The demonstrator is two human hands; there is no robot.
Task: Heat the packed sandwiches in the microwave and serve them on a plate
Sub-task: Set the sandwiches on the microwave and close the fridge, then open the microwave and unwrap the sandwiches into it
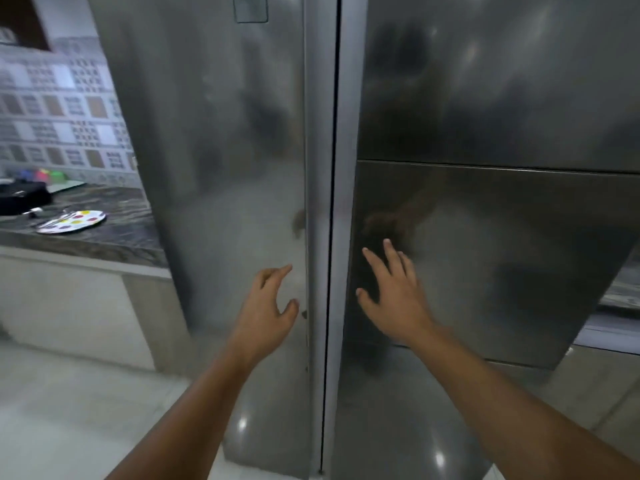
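A tall steel side-by-side fridge (225, 140) fills the view, both doors closed along a dark centre seam. My left hand (268, 306) is in front of the left door near the seam, fingers loosely curved and holding nothing. My right hand (389, 289) is spread flat with straight fingers at the lower right door panel (485, 254). A white plate with coloured dots (74, 221) lies on the dark stone counter (114, 237) at the left. No sandwiches and no microwave are in sight.
A black object (20, 200) and small colourful items (41, 174) stand at the back of the counter under a patterned tile wall. Pale floor (69, 410) stretches left of the fridge. A ledge shows at the far right edge (620, 296).
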